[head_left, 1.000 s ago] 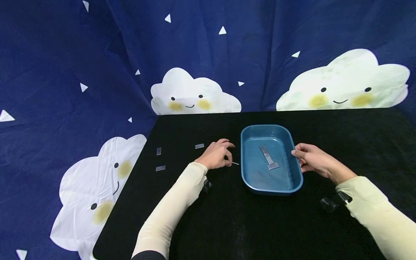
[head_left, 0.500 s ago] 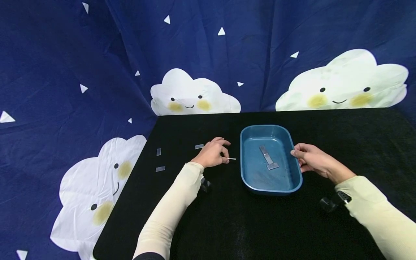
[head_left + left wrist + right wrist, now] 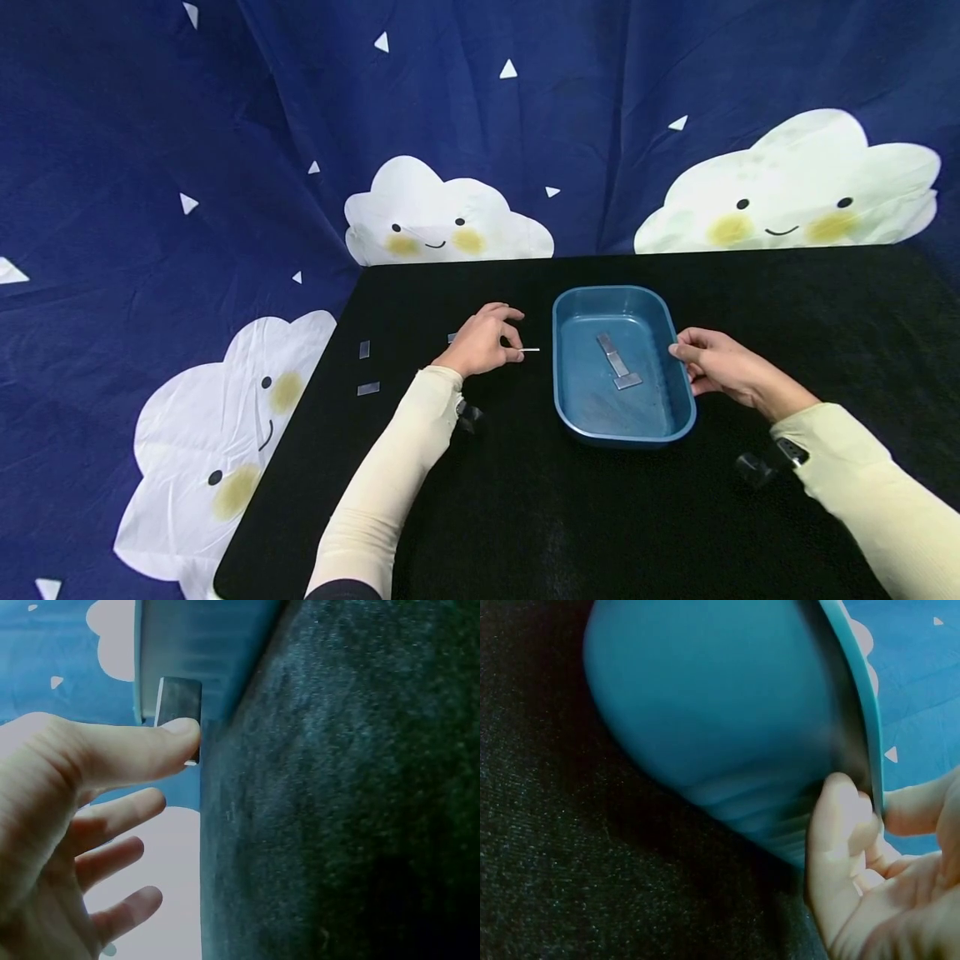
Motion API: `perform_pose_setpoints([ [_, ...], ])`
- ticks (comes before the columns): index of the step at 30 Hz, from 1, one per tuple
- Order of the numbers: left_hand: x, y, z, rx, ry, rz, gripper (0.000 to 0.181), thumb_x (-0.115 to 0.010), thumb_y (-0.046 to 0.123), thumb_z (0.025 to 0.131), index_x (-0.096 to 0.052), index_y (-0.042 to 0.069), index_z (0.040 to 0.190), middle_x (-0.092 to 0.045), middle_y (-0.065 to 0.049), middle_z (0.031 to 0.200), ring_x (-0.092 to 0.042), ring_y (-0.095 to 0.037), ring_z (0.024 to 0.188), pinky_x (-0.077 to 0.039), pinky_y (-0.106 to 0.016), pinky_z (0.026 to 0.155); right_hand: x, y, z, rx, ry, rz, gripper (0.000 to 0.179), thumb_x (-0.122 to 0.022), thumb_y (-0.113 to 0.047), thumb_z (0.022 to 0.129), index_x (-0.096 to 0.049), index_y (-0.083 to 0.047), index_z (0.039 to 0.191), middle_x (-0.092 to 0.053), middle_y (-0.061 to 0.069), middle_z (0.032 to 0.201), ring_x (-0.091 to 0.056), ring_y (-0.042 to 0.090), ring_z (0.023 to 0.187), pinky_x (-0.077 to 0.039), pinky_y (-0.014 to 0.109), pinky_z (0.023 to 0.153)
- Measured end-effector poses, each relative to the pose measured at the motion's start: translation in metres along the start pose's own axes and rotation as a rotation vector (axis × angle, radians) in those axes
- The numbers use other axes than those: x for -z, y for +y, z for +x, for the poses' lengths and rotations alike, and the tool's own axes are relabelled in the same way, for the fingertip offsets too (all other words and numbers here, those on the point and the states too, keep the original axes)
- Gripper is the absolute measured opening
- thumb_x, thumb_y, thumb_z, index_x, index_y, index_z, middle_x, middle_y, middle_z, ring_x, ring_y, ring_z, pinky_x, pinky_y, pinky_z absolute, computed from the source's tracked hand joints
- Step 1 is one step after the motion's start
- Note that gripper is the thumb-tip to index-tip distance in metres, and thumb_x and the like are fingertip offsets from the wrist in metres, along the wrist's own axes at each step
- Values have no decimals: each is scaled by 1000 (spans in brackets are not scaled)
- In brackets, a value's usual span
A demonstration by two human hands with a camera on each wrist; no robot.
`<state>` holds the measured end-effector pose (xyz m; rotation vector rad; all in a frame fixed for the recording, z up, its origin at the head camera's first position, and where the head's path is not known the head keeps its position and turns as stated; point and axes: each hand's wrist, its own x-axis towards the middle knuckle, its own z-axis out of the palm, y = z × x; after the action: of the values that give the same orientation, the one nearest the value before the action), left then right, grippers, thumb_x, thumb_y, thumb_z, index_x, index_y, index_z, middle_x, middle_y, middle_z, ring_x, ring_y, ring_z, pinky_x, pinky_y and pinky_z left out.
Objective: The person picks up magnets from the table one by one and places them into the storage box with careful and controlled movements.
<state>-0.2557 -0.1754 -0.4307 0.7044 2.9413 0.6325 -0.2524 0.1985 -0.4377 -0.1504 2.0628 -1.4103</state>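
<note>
My left hand (image 3: 480,342) pinches a small flat rectangular plate (image 3: 180,700) between thumb and index finger, just left of the blue plastic bin. From the head view the plate (image 3: 530,350) shows edge-on as a thin light line; in the left wrist view its face looks dark with a pale edge. The other left fingers are spread apart. On the bin's right side, my right hand (image 3: 720,367) grips the rim of the blue bin (image 3: 592,417), thumb over the edge and fingers under the outside. Inside the bin lie several grey metal-looking plates (image 3: 615,360) in a rough line.
Two similar plates, one upright in view (image 3: 364,349) and one crosswise (image 3: 368,388), lie on the black tabletop (image 3: 555,517) at the left. A third plate (image 3: 452,338) is partly hidden behind my left hand. A blue curtain with clouds hangs behind the table.
My left hand has moved a little up and to the left in the head view with the plate, partly covering the third loose plate. The right hand stays on the bin's rim.
</note>
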Motion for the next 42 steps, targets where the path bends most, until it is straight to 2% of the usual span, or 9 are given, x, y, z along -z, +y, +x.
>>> perform_pose_setpoints([
  [11,10,4,1,23,44,-10,6,-77,23,86,-79,18,83,-55,-1,145,-33,-23,147,-30,-49,120,0,2,-2,16,-8,46,19,-40,-26,105,-42,-10,115,-54,-3,88,-62,9,75,-58,30,72],
  [17,15,10,5,17,70,-14,8,-76,25,87,-79,18,86,-54,1,146,-32,-22,147,-29,-53,120,-3,3,-3,69,8,52,17,-38,-25,106,-42,-9,111,-50,-2,86,-59,9,72,-56,28,68],
  [26,24,17,10,6,110,-29,9,-75,26,87,-79,18,86,-54,2,146,-31,-23,149,-27,-51,121,-7,4,1,186,-51,200,15,-38,-26,107,-44,-12,107,-51,-4,84,-57,10,67,-53,26,63],
  [34,26,29,21,3,119,-29,8,-76,26,87,-79,18,86,-54,3,146,-29,-20,149,-27,-48,122,-12,13,6,213,-96,259,16,-41,-26,107,-44,-11,105,-52,-3,83,-58,10,68,-54,27,64],
  [42,29,46,32,-17,112,28,10,-76,29,87,-80,20,89,-55,5,146,-30,-21,149,-29,-48,121,-14,14,10,170,-83,205,19,-40,-30,106,-43,-12,109,-52,-3,88,-62,10,73,-58,29,72],
])
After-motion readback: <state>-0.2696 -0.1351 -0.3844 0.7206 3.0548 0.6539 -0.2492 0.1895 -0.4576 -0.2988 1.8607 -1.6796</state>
